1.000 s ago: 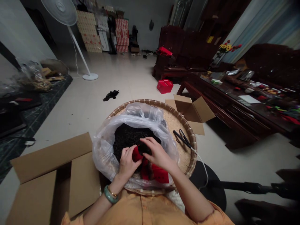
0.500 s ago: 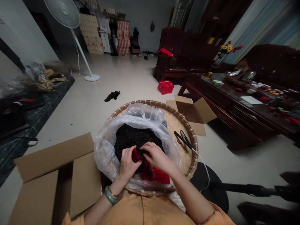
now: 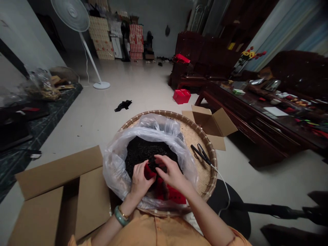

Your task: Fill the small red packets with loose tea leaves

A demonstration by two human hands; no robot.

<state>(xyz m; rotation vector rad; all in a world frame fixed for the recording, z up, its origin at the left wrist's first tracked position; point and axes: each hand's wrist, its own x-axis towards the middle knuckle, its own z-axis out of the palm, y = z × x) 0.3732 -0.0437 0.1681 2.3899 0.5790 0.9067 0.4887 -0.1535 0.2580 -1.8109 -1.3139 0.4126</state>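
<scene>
A clear plastic bag (image 3: 115, 164) full of dark loose leaves (image 3: 143, 153) sits in a round woven basket tray (image 3: 197, 136) on my lap. My left hand (image 3: 138, 181) and my right hand (image 3: 171, 174) are both inside the bag's mouth. Their fingers are closed on a small red pouch (image 3: 148, 171) held between them over the leaves. More red packets (image 3: 174, 194) lie under my right wrist at the bag's near edge. A green bangle (image 3: 120, 216) circles my left wrist.
Black scissors (image 3: 201, 153) lie on the tray's right side. An open cardboard box (image 3: 56, 191) stands at my left, a smaller one (image 3: 212, 123) beyond the tray. A dark wooden table (image 3: 256, 112) is at right, a standing fan (image 3: 77, 20) far left, a red box (image 3: 181, 95) on the floor.
Both hands stay on the red pouch, with the fingers shifting slightly over the leaves. The view has tipped a little; nothing else moved.
</scene>
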